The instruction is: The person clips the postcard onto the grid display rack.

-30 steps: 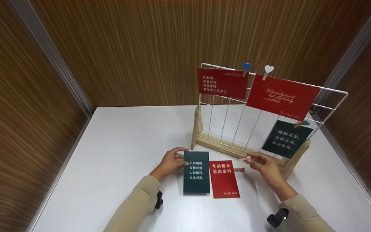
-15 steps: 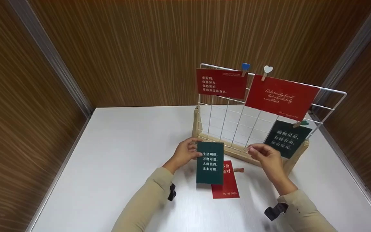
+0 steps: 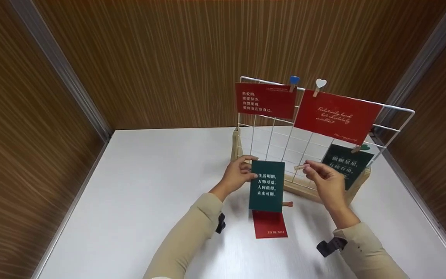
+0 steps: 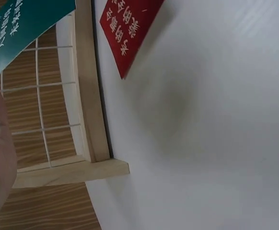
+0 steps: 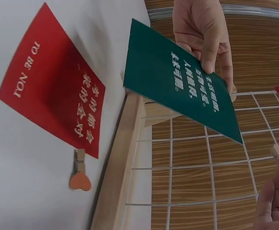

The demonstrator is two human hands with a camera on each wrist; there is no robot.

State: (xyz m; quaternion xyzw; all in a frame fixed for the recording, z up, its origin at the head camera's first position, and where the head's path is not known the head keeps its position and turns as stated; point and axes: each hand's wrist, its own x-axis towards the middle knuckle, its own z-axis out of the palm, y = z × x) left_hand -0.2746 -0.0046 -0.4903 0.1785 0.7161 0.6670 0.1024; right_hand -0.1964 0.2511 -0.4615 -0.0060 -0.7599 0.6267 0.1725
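My left hand pinches a dark green card with white writing by its left edge, thumb in front. The card is raised off the table, before the lower part of a white wire grid rack. In the right wrist view the green card tilts over the rack's wooden base. Between the thumb and fingers of my right hand is a small wooden clothespin, close to the grid. Below lies a red card on the table, partly hidden by the green one.
A clothespin with an orange heart lies beside the red card. Clipped on the grid are a red card at left, a larger red card and a green card at right. Wood-grain walls surround the table.
My left hand has lifted the green card and carried it right and toward the rack, over the red card. My right hand has risen slightly with the clothespin.
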